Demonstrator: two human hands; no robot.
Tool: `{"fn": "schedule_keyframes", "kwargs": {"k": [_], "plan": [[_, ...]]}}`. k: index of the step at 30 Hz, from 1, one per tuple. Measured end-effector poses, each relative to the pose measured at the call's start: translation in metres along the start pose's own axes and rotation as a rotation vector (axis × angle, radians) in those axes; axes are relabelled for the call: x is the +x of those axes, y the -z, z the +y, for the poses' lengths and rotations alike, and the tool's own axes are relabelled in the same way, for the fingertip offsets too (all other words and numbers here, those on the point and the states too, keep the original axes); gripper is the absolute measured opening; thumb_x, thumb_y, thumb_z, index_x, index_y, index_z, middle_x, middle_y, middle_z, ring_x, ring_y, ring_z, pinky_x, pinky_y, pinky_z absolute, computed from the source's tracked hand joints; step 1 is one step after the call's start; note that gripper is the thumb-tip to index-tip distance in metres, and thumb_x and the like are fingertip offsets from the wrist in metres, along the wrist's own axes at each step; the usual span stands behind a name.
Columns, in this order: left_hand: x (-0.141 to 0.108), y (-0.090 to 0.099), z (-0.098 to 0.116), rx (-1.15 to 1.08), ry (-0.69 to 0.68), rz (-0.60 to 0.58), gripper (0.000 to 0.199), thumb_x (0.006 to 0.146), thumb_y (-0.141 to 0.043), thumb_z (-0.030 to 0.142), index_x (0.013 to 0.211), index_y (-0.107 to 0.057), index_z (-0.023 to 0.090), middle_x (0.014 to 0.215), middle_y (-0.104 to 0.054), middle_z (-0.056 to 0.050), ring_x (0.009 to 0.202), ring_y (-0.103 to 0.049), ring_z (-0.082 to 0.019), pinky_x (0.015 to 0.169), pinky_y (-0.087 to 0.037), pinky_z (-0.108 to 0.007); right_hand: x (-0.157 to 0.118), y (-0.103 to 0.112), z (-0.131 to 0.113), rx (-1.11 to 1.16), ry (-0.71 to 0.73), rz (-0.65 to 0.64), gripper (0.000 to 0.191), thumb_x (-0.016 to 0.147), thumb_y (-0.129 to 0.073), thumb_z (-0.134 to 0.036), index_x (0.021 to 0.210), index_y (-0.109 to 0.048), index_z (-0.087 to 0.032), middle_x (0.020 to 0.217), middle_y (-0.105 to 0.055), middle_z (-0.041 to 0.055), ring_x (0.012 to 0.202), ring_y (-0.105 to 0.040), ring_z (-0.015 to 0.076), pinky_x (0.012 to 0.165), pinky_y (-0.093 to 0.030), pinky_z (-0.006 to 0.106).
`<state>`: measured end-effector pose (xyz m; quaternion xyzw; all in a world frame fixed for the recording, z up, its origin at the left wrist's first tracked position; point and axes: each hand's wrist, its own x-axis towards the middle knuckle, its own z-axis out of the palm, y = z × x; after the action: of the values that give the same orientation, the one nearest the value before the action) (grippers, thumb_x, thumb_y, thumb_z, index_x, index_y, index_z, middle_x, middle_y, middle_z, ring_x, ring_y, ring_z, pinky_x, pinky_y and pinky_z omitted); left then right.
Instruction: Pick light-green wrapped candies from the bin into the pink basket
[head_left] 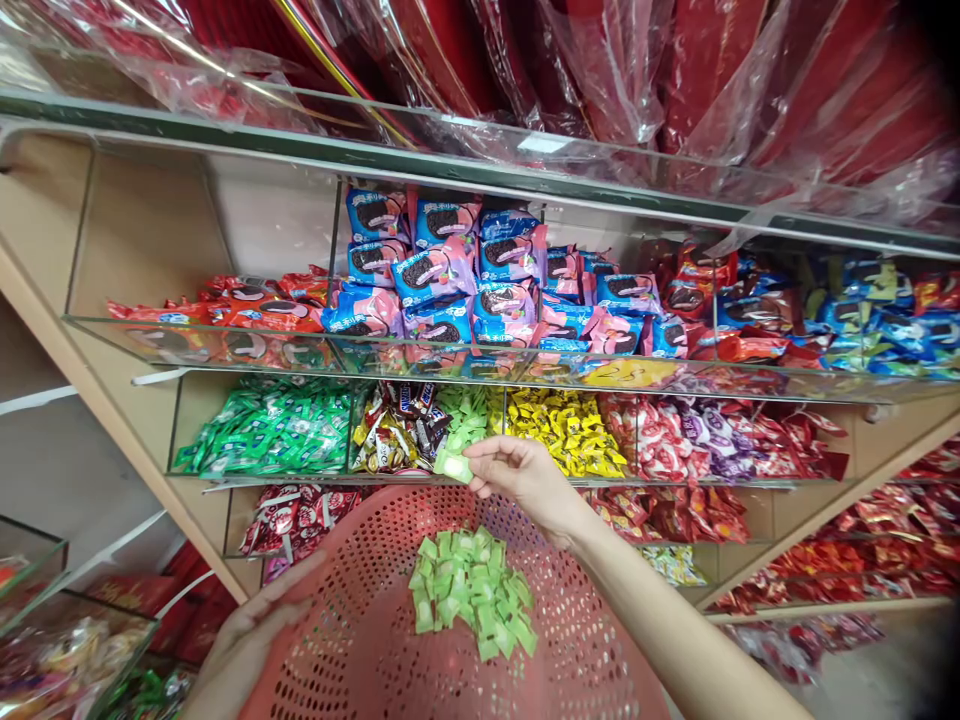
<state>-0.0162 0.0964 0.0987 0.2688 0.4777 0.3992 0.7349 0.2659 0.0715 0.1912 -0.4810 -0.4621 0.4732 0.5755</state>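
Right hand (531, 484) pinching packet (454, 467) before glass-fronted shelves (146, 225).

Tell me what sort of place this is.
Most likely a sweet or snack shop: the glass-fronted shelves hold wrapped snacks largely sorted by kind, a yellow tag bears what looks like a price, and the basket holds green packets.

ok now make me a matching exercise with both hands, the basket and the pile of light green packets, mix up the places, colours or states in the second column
Column one
1. Right hand
2. Basket
3. Pile of light green packets
4. Left hand

Column two
A. inside the basket
B. against the left side of the basket
C. pinching a small packet
D. pinkish red, with holes

Pairs: 1-C, 2-D, 3-A, 4-B
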Motion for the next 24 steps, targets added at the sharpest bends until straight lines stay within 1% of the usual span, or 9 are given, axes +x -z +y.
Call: {"fn": "schedule_keyframes", "kwargs": {"k": [4,7,10,14,16,18,20,22,24], "plan": [[-0.001,-0.001,-0.001,-0.029,0.017,-0.009,0.089,0.064,-0.07,0.01,0.141,-0.029,0.029,0.098,-0.072,-0.007,0.094,-0.065,-0.029,0.072,-0.054,-0.037,-0.001,0.001,-0.001,-0.022,0.011,-0.006,0.022,0.068,-0.07,-0.03,0.083,-0.067,-0.016,0.062,-0.064,0.0008,0.058,-0.058,0.0107,0.06,-0.046,0.027],[-0.001,-0.001,-0.003,-0.05,0.011,-0.014,0.091,0.067,-0.068,0.011,0.143,-0.022,0.031,0.097,-0.073,-0.008,0.097,-0.064,-0.03,0.072,-0.054,-0.04,-0.001,0.002,-0.001,-0.072,0.03,-0.003,0.02,0.068,-0.068,-0.029,0.082,-0.067,-0.015,0.06,-0.062,0.0001,0.056,-0.057,0.01,0.055,-0.044,0.025],[0.001,0.002,-0.005,-0.044,0.005,-0.029,0.091,0.068,-0.069,0.013,0.143,-0.02,0.031,0.099,-0.072,-0.009,0.099,-0.063,-0.03,0.074,-0.053,-0.039,-0.004,0.008,0.004,-0.188,0.01,-0.041,0.017,0.069,-0.066,-0.028,0.08,-0.066,-0.016,0.056,-0.059,-0.0019,0.049,-0.052,0.0082,0.048,-0.04,0.022],[0.004,0.006,-0.009,-0.015,-0.035,-0.034,0.092,0.066,-0.071,0.014,0.143,-0.023,0.029,0.1,-0.072,-0.01,0.099,-0.062,-0.032,0.077,-0.053,-0.042,-0.008,0.023,0.019,-0.389,-0.113,-0.146,0.012,0.07,-0.061,-0.025,0.076,-0.066,-0.016,0.046,-0.052,-0.0044,0.041,-0.046,0.0075,0.041,-0.031,0.02],[0.005,0.008,-0.011,-0.004,-0.053,-0.036,0.094,0.064,-0.073,0.013,0.143,-0.024,0.03,0.099,-0.072,-0.01,0.099,-0.062,-0.033,0.078,-0.051,-0.046,-0.009,0.031,0.027,-0.472,-0.148,-0.125,0.012,0.069,-0.06,-0.023,0.076,-0.065,-0.015,0.047,-0.052,-0.0044,0.04,-0.046,0.008,0.041,-0.032,0.02],[0.005,0.008,-0.012,0.003,-0.052,-0.035,0.096,0.064,-0.074,0.014,0.143,-0.023,0.03,0.098,-0.072,-0.011,0.1,-0.061,-0.034,0.08,-0.05,-0.049,-0.006,0.036,0.031,-0.556,-0.106,-0.039,0.015,0.069,-0.059,-0.023,0.079,-0.064,-0.014,0.053,-0.054,-0.0033,0.041,-0.048,0.0086,0.043,-0.036,0.022],[0.006,0.009,-0.012,-0.005,-0.035,-0.029,0.096,0.063,-0.074,0.014,0.143,-0.023,0.031,0.098,-0.072,-0.011,0.101,-0.06,-0.035,0.082,-0.049,-0.051,-0.001,0.036,0.029,-0.638,-0.02,0.028,0.015,0.071,-0.057,-0.024,0.079,-0.064,-0.013,0.058,-0.056,-0.0023,0.041,-0.049,0.0088,0.044,-0.038,0.023],[0.007,0.01,-0.011,-0.017,-0.021,-0.032,0.096,0.064,-0.074,0.013,0.142,-0.023,0.033,0.099,-0.072,-0.009,0.103,-0.059,-0.034,0.083,-0.048,-0.051,0.007,0.032,0.024,-0.726,0.077,0.035,0.013,0.073,-0.055,-0.024,0.074,-0.064,-0.014,0.058,-0.058,-0.0018,0.043,-0.05,0.0094,0.047,-0.039,0.023],[0.008,0.011,-0.011,-0.014,-0.028,-0.039,0.093,0.065,-0.073,0.013,0.142,-0.025,0.035,0.101,-0.071,-0.007,0.105,-0.058,-0.032,0.086,-0.047,-0.049,0.019,0.022,0.018,-0.852,0.183,0.028,0.013,0.075,-0.053,-0.02,0.069,-0.064,-0.015,0.059,-0.06,-0.0007,0.05,-0.053,0.0107,0.052,-0.04,0.023]]}}
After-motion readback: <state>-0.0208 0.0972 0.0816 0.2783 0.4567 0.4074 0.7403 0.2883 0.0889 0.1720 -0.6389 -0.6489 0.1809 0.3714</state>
